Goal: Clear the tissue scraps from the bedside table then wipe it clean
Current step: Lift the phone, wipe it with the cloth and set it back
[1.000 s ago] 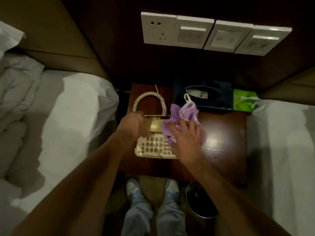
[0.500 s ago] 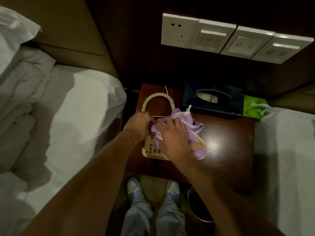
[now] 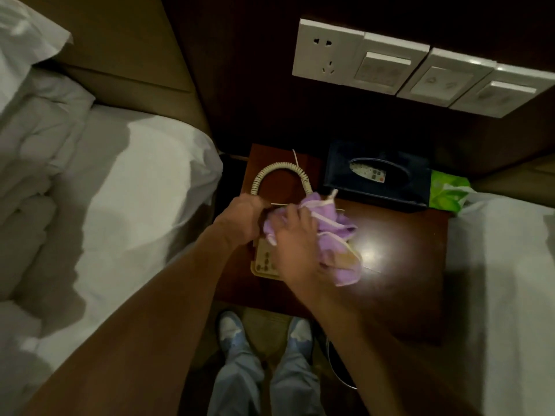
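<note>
where cloth [image 3: 333,232] meets phone [image 3: 264,262], right hand [image 3: 295,250] grips

Both forearms [image 3: 168,295] are bare; the legs wear pale blue trousers [image 3: 240,382] and white-and-blue shoes [image 3: 230,327].

Bedside table [image 3: 405,265]: dark reddish-brown wood with a glossy top and a bright light glare right of centre. Cloth [image 3: 330,223]: lilac with pale edging, bunched into a wad and gripped under the right hand [image 3: 295,244]. It sits on the right part of the telephone [image 3: 264,262], and a loose fold trails onto the tabletop. Cloth edges are motion-blurred.
</note>
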### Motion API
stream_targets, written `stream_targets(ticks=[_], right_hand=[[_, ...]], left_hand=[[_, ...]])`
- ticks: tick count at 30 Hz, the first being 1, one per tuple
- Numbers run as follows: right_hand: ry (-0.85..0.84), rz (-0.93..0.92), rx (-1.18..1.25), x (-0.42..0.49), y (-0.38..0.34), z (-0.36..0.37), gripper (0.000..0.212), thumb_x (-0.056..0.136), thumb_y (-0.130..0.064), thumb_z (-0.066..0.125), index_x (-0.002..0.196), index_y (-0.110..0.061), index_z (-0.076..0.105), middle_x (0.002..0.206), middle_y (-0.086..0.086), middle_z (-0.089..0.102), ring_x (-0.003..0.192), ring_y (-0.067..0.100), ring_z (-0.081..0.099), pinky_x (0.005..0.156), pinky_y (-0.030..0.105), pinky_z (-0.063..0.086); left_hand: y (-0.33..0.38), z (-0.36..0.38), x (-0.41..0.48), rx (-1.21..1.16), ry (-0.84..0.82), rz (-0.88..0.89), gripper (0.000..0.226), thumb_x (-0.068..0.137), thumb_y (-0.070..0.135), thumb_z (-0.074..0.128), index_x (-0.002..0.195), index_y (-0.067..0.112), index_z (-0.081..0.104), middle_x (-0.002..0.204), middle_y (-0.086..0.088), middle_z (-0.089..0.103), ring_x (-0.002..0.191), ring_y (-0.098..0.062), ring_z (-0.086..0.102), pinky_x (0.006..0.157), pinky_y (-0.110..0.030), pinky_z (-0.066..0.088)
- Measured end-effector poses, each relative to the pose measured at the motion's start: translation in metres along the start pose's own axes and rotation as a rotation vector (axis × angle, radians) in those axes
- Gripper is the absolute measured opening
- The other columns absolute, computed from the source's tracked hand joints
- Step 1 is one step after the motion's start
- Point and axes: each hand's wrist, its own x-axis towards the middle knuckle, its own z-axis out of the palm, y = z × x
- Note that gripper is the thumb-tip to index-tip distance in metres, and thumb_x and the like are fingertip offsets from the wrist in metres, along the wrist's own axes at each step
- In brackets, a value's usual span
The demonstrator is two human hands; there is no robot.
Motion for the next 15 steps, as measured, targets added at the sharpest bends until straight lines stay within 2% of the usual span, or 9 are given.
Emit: stream_targets(ticks=[2,4,7,9,12,15], right_hand=[[-0.034,-0.041,0.007,0.007,-0.02,0.002,0.061,0.07,-0.023,0.08,0.128,-0.018,0.062,0.131,0.01,0.05,0.119,0.034,0.044,0.097,0.046,0.041],[-0.046,-0.072,0.033,0.01,-0.015,-0.001,0.057,0.076,-0.024,0.075,0.131,-0.02,0.059,0.134,0.008,0.048,0.122,0.032,0.043,0.101,0.044,0.039],[-0.036,-0.116,0.051,-0.001,0.022,-0.01,0.053,0.082,-0.026,0.069,0.133,-0.025,0.056,0.126,0.005,0.051,0.115,0.028,0.046,0.094,0.043,0.043],[0.014,-0.046,0.11,-0.015,0.057,-0.016,0.05,0.086,-0.026,0.065,0.135,-0.028,0.055,0.123,0.004,0.052,0.111,0.025,0.046,0.089,0.042,0.045],[0.065,0.083,0.218,-0.035,0.096,-0.019,0.052,0.087,-0.018,0.066,0.137,-0.025,0.056,0.127,0.006,0.05,0.114,0.024,0.043,0.089,0.044,0.046],[0.085,0.212,0.248,-0.035,0.094,-0.016,0.055,0.086,-0.016,0.069,0.139,-0.021,0.056,0.129,0.008,0.049,0.116,0.026,0.042,0.09,0.045,0.048]], left_hand=[[-0.009,0.001,-0.001,0.014,0.033,0.03,0.012,0.091,0.018,0.069,0.102,0.021,0.073,0.097,-0.003,0.072,0.091,-0.023,0.069,0.082,-0.032,0.056],[-0.011,-0.002,-0.004,0.021,0.04,0.061,0.013,0.09,0.01,0.069,0.1,0.017,0.075,0.094,-0.005,0.074,0.09,-0.025,0.069,0.082,-0.03,0.053],[-0.007,-0.009,-0.001,0.032,-0.048,0.063,0.031,0.09,0.007,0.069,0.118,0.019,0.074,0.111,-0.003,0.073,0.105,-0.023,0.067,0.097,-0.035,0.053],[-0.004,-0.013,0.001,0.001,-0.119,0.031,0.035,0.089,0.012,0.073,0.122,0.024,0.072,0.115,0.002,0.071,0.107,-0.018,0.065,0.098,-0.035,0.054],[-0.004,-0.013,-0.003,-0.037,-0.112,0.077,0.046,0.08,0.03,0.083,0.123,0.031,0.067,0.116,0.009,0.066,0.107,-0.012,0.062,0.097,-0.036,0.054],[-0.001,-0.011,-0.006,0.042,-0.13,0.031,0.066,0.079,0.047,0.082,0.138,0.031,0.058,0.14,0.004,0.057,0.127,-0.019,0.054,0.11,-0.043,0.046]])
